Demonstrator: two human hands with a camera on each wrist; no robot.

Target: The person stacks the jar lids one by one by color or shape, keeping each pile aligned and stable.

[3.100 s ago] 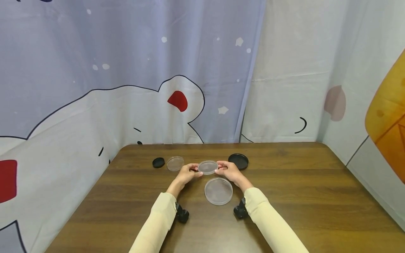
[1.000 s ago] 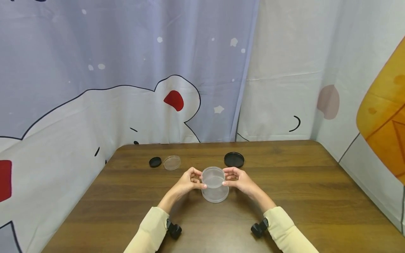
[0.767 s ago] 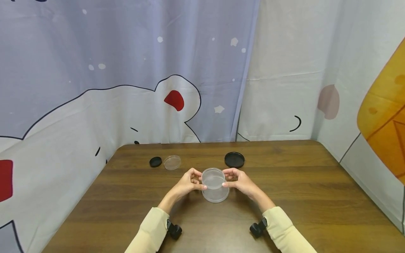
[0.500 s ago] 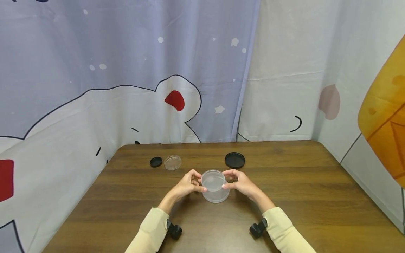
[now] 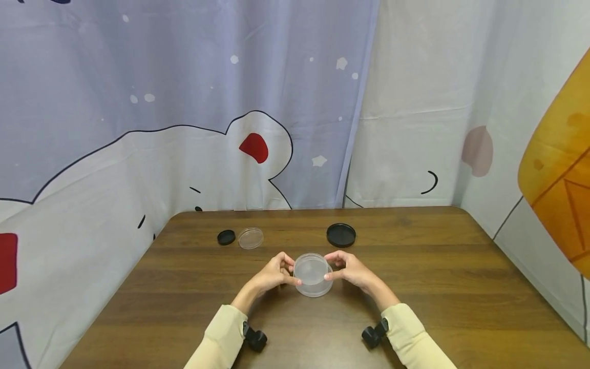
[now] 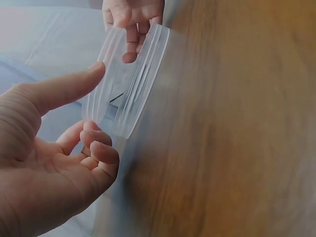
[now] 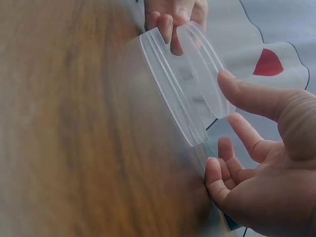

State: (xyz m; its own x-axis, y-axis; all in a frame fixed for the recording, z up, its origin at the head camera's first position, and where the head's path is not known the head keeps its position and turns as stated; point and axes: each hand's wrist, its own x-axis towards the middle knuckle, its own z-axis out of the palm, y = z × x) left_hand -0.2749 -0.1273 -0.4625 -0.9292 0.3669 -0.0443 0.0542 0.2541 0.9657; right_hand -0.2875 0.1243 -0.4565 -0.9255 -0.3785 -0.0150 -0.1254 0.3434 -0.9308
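while both hands meet at worktop (image 5: 415, 287) centre, a small clear dish (image 5: 311, 268) is pinched between them, sitting over the larger clear tub (image 5: 318, 289) below. left hand (image 5: 272, 274) takes the dish rim at 9 o'clock, thumb and fingertips (image 6: 94, 71) on the wall; right hand (image 5: 352, 270) takes it at 3 o'clock the same way. both grips narrow, closed on the dish edge, palms off it. whether the dish is fully seated in the tub, cannot tell.

judged handling: thin clear plastic, light, stiff but likely to flex or crack under a hard squeeze; smooth wall, ribbed rim (image 7: 170, 94) gives some bite. best held at opposite rim points, light pressure.

around: large black lid (image 5: 341, 234) at 1 o'clock of the hands; small black cap (image 5: 226, 237) and small clear lid (image 5: 251, 238) just beside each other at 11 o'clock.
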